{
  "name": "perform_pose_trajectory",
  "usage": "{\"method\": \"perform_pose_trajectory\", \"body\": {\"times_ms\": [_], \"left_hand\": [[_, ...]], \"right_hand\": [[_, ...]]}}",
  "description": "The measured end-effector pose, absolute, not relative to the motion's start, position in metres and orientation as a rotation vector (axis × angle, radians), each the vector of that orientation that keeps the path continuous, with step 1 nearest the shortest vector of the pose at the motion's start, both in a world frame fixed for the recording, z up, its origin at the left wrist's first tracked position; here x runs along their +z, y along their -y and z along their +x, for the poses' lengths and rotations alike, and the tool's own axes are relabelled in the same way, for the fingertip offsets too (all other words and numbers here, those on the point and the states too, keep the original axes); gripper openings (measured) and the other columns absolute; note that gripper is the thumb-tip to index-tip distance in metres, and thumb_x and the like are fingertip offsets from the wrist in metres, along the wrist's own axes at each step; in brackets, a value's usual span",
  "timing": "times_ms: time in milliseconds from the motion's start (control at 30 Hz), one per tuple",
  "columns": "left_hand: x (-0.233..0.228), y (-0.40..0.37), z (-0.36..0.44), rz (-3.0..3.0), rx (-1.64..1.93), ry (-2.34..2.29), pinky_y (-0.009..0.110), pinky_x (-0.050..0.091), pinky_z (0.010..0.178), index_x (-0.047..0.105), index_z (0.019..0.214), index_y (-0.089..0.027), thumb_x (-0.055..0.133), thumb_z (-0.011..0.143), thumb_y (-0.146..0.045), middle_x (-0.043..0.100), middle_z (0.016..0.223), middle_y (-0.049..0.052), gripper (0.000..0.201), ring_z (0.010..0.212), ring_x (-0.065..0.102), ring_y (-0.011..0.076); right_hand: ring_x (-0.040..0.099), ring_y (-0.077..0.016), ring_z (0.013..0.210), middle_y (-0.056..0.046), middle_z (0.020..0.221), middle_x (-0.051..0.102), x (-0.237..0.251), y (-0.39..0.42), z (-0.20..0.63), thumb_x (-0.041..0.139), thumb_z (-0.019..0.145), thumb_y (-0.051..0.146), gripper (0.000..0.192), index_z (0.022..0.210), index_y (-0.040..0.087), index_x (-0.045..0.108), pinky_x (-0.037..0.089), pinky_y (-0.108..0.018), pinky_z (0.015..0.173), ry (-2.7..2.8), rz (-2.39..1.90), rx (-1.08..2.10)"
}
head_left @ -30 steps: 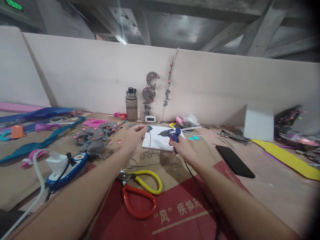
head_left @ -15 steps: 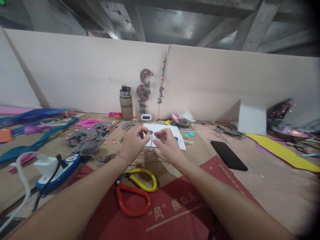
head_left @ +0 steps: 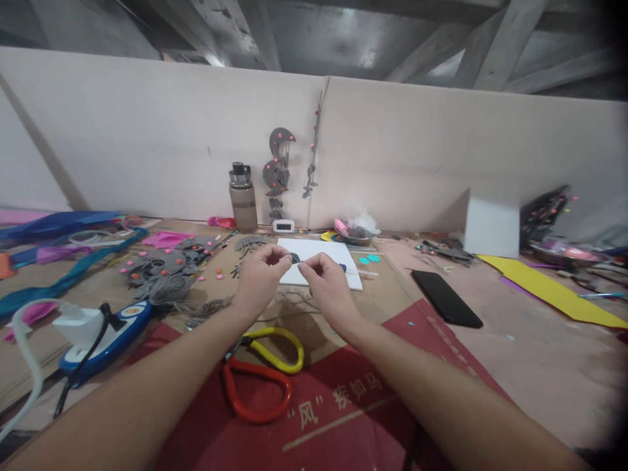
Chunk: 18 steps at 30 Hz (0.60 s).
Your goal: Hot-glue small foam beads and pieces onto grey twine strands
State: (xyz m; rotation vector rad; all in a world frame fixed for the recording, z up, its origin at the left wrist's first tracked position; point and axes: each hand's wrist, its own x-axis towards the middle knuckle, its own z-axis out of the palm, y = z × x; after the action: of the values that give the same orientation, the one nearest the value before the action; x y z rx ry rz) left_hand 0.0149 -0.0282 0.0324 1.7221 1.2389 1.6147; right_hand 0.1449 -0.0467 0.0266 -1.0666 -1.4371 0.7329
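Now | hands (head_left: pixel 294 275) pinch small grey piece (head_left: pixel 294 258) | above white board (head_left: pixel 321 248) edge

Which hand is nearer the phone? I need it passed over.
The right hand: the black phone lies on its side of the table. The left hand is farther away, pinching the small grey piece.

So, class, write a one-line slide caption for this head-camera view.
Left hand and right hand pinch a small grey piece above red-and-yellow scissors.
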Motion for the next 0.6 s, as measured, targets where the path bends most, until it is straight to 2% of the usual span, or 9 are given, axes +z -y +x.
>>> {"method": "perform_pose_trajectory", "body": {"times_ms": [200,367,600], "left_hand": [[0.03,0.0289,0.0212,1.464,1.631,-1.074,0.021,0.03,0.047,0.059,0.068,-0.016,0.062,0.065,-0.03,0.051,0.056,-0.004,0.014,0.048,0.039,0.0068],[0.0278,0.0296,0.0228,1.345,1.57,-0.938,0.02,0.023,0.041,0.055,0.07,-0.017,0.063,0.066,-0.028,0.044,0.056,-0.006,0.014,0.045,0.032,0.0049],[0.0282,0.0319,0.0243,1.221,1.458,-0.85,0.019,0.018,0.04,0.053,0.069,-0.017,0.064,0.065,-0.025,0.04,0.054,-0.007,0.014,0.045,0.031,0.0048]], "right_hand": [[0.04,-0.0099,0.055,0.005,0.058,0.047,0.0301,0.0476,0.144,0.056,0.076,0.034,0.02,0.064,0.019,0.051,0.033,-0.024,0.054,1.428,-1.126,0.667],[0.04,-0.01,0.055,0.005,0.058,0.048,0.0307,0.0466,0.1449,0.057,0.075,0.034,0.021,0.062,0.019,0.05,0.032,-0.024,0.054,1.418,-1.15,0.641],[0.04,-0.0098,0.054,0.005,0.059,0.048,0.0281,0.0443,0.1465,0.057,0.074,0.035,0.02,0.063,0.02,0.048,0.032,-0.023,0.051,1.399,-1.155,0.659]]}}
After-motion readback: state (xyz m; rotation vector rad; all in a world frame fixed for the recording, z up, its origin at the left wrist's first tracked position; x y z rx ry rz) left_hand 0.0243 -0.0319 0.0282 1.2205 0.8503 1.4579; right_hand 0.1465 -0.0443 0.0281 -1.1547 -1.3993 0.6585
